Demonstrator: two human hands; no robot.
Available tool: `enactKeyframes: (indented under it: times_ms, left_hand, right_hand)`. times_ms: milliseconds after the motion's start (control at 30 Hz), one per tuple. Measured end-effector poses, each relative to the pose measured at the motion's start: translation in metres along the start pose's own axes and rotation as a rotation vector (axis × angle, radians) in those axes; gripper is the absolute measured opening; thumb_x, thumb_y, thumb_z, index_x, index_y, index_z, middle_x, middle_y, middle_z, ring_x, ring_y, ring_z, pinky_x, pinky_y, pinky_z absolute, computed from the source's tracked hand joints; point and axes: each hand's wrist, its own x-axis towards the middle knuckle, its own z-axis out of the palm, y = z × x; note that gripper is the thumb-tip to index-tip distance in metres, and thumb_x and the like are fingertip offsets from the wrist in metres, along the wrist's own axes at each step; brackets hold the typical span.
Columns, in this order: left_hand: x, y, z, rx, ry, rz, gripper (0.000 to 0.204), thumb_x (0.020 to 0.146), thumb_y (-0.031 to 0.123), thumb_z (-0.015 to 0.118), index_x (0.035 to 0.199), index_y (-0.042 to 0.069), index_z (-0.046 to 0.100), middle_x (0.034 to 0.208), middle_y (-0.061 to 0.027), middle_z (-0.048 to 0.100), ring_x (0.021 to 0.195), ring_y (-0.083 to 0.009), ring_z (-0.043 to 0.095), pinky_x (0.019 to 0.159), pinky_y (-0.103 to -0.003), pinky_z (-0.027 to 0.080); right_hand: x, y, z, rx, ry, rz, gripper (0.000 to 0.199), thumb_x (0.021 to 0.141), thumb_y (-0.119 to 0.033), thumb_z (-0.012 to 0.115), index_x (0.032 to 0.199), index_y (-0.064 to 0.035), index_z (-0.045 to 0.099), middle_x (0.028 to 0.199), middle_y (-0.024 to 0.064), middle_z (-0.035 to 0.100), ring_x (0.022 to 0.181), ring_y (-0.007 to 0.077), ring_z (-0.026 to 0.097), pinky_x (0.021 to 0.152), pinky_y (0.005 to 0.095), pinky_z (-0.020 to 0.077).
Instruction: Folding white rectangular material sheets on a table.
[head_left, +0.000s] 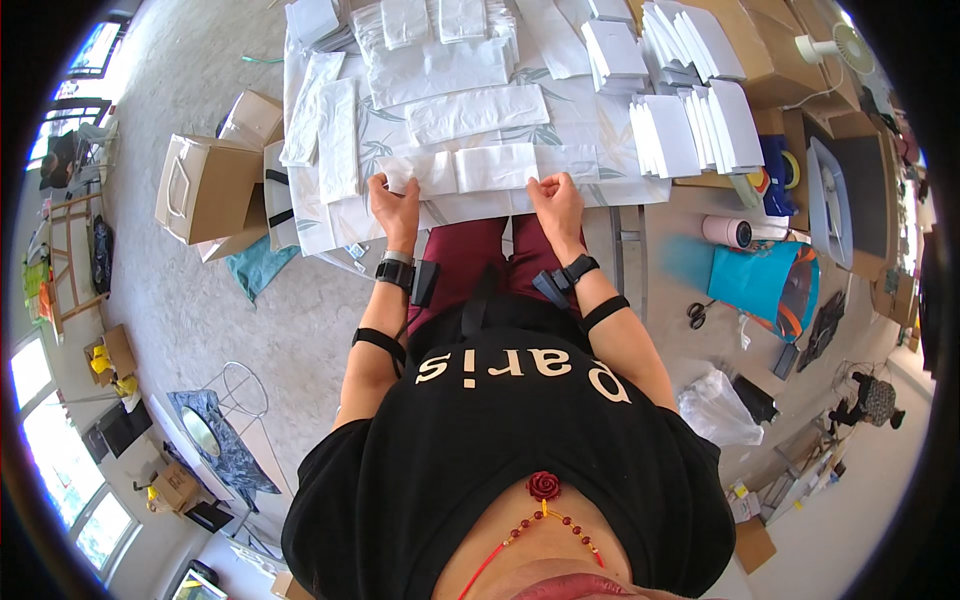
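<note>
A long, flat white strip with thin, film-like ends lies along the near edge of the table (610, 192). On it are a left white panel (428, 174) and a right white panel (495, 167), parted by a narrow seam. My left hand (397, 210) pinches the strip's near-left edge between thumb and fingertips. Thumb and forefinger of my right hand (560, 208) close on the near edge, by the right panel's right end. A see-through film part (570, 163) stretches beyond that hand. Just behind lies another flat white packet (478, 114); narrow white packets (338, 140) lie to the left.
Stacks of folded white card (665, 137) stand at the table's right, and white packets (440, 70) pile up at the back. Cardboard boxes (215, 185) sit to the left. At right are a small fan (835, 47), a blue bag (760, 285) and scissors (700, 314) on the floor.
</note>
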Motion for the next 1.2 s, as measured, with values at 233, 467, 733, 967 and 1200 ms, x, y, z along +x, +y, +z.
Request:
enactKeyframes:
  times_ms: [233, 467, 733, 967, 1200]
  left_hand:
    - [0.002, -0.002, -0.002, 0.020, 0.003, 0.013, 0.041, 0.078, 0.015, 0.081, 0.105, -0.001, 0.054, 0.094, -0.0171, 0.064, 0.086, -0.0308, 0.065, 0.080, -0.040, 0.052]
    - [0.002, -0.003, 0.002, 0.002, 0.004, 0.009, 0.041, 0.078, 0.014, 0.082, 0.104, -0.001, 0.054, 0.094, -0.0177, 0.065, 0.085, -0.0312, 0.065, 0.080, -0.040, 0.053]
    - [0.002, -0.011, -0.004, -0.192, 0.009, -0.109, 0.027, 0.088, 0.012, 0.074, 0.106, -0.003, 0.059, 0.088, -0.0123, 0.067, 0.073, -0.0200, 0.066, 0.070, -0.034, 0.054]
    - [0.010, -0.003, -0.030, 0.142, 0.407, 0.194, 0.063, 0.076, 0.012, 0.085, 0.129, 0.004, 0.052, 0.144, -0.0226, 0.044, 0.139, -0.0365, 0.037, 0.114, -0.050, 0.029]
    - [0.007, 0.066, -0.001, 0.416, -0.514, 0.614, 0.105, 0.067, 0.024, 0.089, 0.155, 0.009, 0.034, 0.157, -0.0133, 0.040, 0.153, -0.0340, 0.026, 0.121, -0.054, 0.019]
  right_hand:
    - [0.019, -0.029, 0.007, 0.099, -0.090, -0.366, 0.018, 0.090, -0.006, 0.071, 0.105, -0.0030, 0.062, 0.095, 0.0150, 0.066, 0.084, 0.0333, 0.068, 0.074, 0.0431, 0.0550]
    - [0.027, -0.028, 0.024, -0.170, -0.257, -0.474, 0.025, 0.086, -0.004, 0.072, 0.109, -0.0068, 0.063, 0.107, 0.0142, 0.061, 0.102, 0.0348, 0.064, 0.087, 0.0443, 0.0534]
    - [0.024, -0.023, 0.030, -0.203, -0.272, -0.477, 0.028, 0.084, -0.004, 0.073, 0.111, -0.0090, 0.064, 0.107, 0.0129, 0.060, 0.101, 0.0335, 0.063, 0.088, 0.0439, 0.0535]
    - [0.022, -0.022, 0.029, -0.197, -0.285, -0.461, 0.029, 0.084, -0.004, 0.073, 0.111, -0.0094, 0.064, 0.107, 0.0125, 0.060, 0.102, 0.0333, 0.063, 0.088, 0.0436, 0.0535]
    - [0.037, -0.020, 0.029, -0.197, -0.301, -0.465, 0.029, 0.085, -0.002, 0.072, 0.112, -0.0082, 0.063, 0.109, 0.0147, 0.060, 0.101, 0.0362, 0.064, 0.086, 0.0438, 0.0538]
